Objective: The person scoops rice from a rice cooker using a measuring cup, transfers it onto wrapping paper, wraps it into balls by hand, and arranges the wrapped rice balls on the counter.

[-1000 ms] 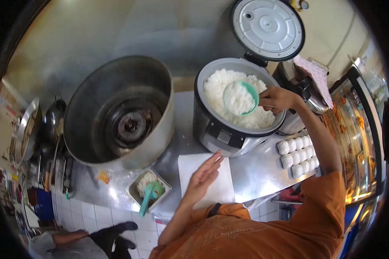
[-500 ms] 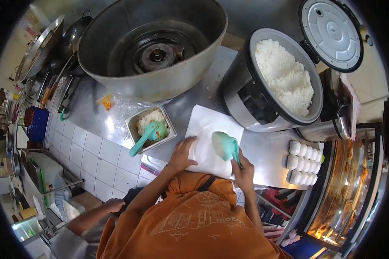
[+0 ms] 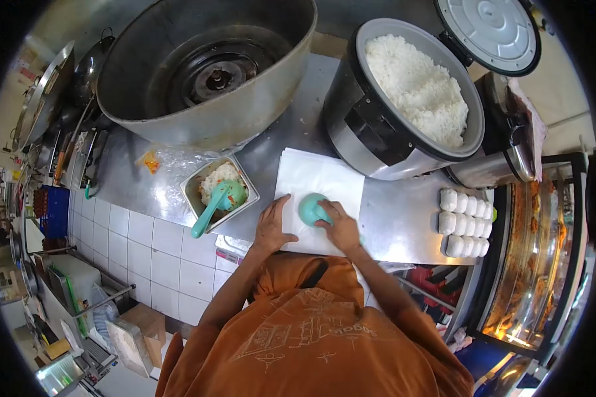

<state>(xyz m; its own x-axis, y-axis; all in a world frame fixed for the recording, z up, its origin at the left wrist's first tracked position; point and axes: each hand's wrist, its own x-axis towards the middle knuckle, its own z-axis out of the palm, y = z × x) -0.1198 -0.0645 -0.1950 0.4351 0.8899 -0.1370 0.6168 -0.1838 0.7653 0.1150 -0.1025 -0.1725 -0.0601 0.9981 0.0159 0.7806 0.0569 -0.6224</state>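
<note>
A green scoop (image 3: 313,210) is turned upside down on a stack of white paper (image 3: 319,173). The fingers of my right hand (image 3: 340,229) are on the scoop and its handle is hidden. My left hand (image 3: 271,226) rests on the paper's left edge, fingers spread, holding nothing. Behind the paper stands an open rice cooker (image 3: 379,145), its white rice (image 3: 420,86) hollowed along the middle. Left of the paper, a square metal container (image 3: 245,206) holds rice and a green spoon (image 3: 207,215).
A large metal pot (image 3: 205,122) stands at the back left. Wrapped white packets (image 3: 465,223) lie in rows at the right, near a lit glass food case (image 3: 526,258). The cooker's raised lid (image 3: 490,30) leans back. An orange scrap (image 3: 151,162) lies left.
My right hand has moved the rice-filled scoop from the cooker to the paper and turned it over. My left hand has come down onto the paper. The other person has left view.
</note>
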